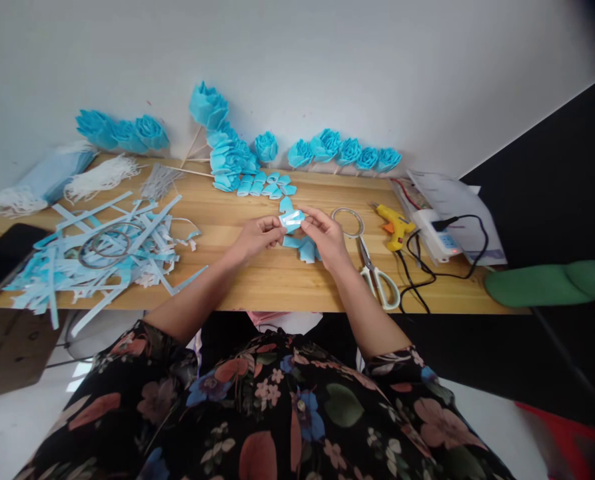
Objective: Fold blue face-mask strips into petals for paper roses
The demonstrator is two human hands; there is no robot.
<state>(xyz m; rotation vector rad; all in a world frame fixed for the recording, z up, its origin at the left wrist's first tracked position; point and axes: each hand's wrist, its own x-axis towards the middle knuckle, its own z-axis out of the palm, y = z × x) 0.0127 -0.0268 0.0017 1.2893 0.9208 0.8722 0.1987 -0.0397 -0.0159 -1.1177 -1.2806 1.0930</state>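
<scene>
Between my two hands, just above the table, is a small blue petal piece [292, 220] with a shiny, pale strip across it. My left hand [263, 237] pinches its left edge, and my right hand [324, 235] pinches its right edge. Several loose blue petal pieces [306, 251] lie on the wood below and beside my fingers. Behind them sits a group of curled blue petals [264, 185]. To the right of my right hand are a ring of tape [348, 222] and white-handled scissors [380, 280].
Blue flowers on sticks [222, 157] lean along the wall. A heap of cut strips [102, 253] covers the table's left, near a stack of masks [52, 177] and a phone [7, 257]. On the right are a yellow glue gun [396, 227], a power strip [437, 237] with cords, and papers [457, 207].
</scene>
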